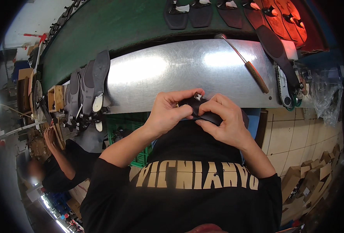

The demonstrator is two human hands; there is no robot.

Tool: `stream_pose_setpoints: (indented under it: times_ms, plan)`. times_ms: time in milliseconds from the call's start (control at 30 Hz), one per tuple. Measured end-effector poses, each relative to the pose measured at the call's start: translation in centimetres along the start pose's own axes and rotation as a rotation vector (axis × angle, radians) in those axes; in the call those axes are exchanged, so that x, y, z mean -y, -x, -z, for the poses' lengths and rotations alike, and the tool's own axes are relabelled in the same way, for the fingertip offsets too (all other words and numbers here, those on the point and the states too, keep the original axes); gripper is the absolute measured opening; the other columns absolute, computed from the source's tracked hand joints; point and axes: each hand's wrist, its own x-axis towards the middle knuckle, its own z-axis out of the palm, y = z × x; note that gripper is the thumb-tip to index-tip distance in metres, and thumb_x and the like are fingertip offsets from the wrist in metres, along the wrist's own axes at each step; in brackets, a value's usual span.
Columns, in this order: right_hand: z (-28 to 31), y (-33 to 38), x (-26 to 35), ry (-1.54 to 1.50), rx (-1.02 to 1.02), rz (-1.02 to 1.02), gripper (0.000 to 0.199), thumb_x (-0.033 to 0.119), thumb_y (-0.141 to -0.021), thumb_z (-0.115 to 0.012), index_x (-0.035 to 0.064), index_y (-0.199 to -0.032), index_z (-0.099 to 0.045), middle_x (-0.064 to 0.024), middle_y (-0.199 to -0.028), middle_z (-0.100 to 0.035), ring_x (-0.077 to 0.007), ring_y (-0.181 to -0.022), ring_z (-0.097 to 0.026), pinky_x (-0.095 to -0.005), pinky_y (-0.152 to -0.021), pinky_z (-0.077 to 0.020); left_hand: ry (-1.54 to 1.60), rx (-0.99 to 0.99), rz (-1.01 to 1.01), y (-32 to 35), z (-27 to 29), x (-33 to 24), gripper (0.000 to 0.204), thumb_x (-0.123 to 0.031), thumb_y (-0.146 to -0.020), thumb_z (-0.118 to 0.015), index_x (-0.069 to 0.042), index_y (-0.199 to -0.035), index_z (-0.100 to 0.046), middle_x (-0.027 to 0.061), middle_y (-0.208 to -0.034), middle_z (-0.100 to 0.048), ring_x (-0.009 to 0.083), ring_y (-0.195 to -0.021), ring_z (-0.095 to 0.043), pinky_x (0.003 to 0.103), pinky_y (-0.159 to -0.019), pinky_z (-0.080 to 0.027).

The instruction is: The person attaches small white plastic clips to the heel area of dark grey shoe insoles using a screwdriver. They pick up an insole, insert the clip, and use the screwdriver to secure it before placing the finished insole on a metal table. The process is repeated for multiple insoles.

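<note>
Left hand (168, 110) and right hand (226, 118) pinch a smooth, dark, curved shoe part (211, 117) — long axis seemingly left to right, pale-flecked end leftward — beside a shiny metal tabletop (141, 87).

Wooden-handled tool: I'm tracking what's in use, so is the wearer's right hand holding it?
No, the tool lies on the metal sheet while the right hand grips a dark piece.
</note>
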Motion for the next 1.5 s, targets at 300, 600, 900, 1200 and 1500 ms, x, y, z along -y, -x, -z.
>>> stream_pose_setpoints:
  times_ms: [300,600,900,1200,1500]
  plan:
    - [-0.8,0.6,0.2,0.206,-0.177,0.244,0.022,0.012,-0.064,-0.077,0.0131,-0.083,-0.067,-0.0053,-0.076,-0.051,-0.0229,-0.07,-0.055,-0.0346,-0.062,-0.0424,0.168,0.042,0.149,-0.2,0.7,-1.0,0.043,0.008,-0.076,-0.052,0.002,-0.117,-0.064,0.0141,-0.115,-0.066,0.0116,-0.087,-0.067,0.019,-0.062,-0.056]
    - [-0.6,0.9,0.5,0.13,-0.226,0.207,0.031,0.007,-0.068,-0.075,0.0101,-0.099,-0.069,-0.0069,-0.081,-0.061,-0.022,-0.066,-0.058,-0.0333,-0.059,-0.0426,0.222,0.055,0.143,-0.2,0.6,-1.1,0.043,-0.013,-0.09,-0.047,0.005,-0.129,-0.052,0.0166,-0.122,-0.061,0.013,-0.092,-0.066,0.019,-0.057,-0.056]
    - [-0.8,1.2,0.3,0.122,-0.227,0.068,0.018,0.008,-0.073,-0.076,0.0067,-0.079,-0.06,-0.0058,-0.067,-0.061,-0.0234,-0.059,-0.059,-0.0335,-0.055,-0.0452,0.066,0.133,0.204,-0.1,1.0,0.8,0.032,-0.014,-0.092,-0.042,0.001,-0.116,-0.057,0.0076,-0.098,-0.064,0.0111,-0.083,-0.063,0.024,-0.057,-0.054]
    - [-1.2,1.6,-0.1,0.127,-0.222,0.023,0.017,0.007,-0.073,-0.076,0.0064,-0.079,-0.059,-0.0064,-0.067,-0.061,-0.0245,-0.058,-0.06,-0.0342,-0.054,-0.0458,-0.19,0.159,0.161,0.2,0.4,0.9,0.025,-0.014,-0.092,-0.047,-0.005,-0.111,-0.06,0.0003,-0.083,-0.058,0.0053,-0.073,-0.054,0.022,-0.054,-0.049]
    - [-1.6,1.8,-0.2,-0.05,-0.201,-0.081,0.012,0.007,-0.076,-0.075,0.004,-0.084,-0.067,-0.0102,-0.074,-0.067,-0.0222,-0.063,-0.065,-0.0302,-0.057,-0.0492,-0.199,0.12,0.172,0.5,0.5,1.0,0.018,-0.018,-0.092,-0.05,-0.006,-0.102,-0.059,0.0012,-0.086,-0.058,0.005,-0.071,-0.052,0.021,-0.053,-0.045]
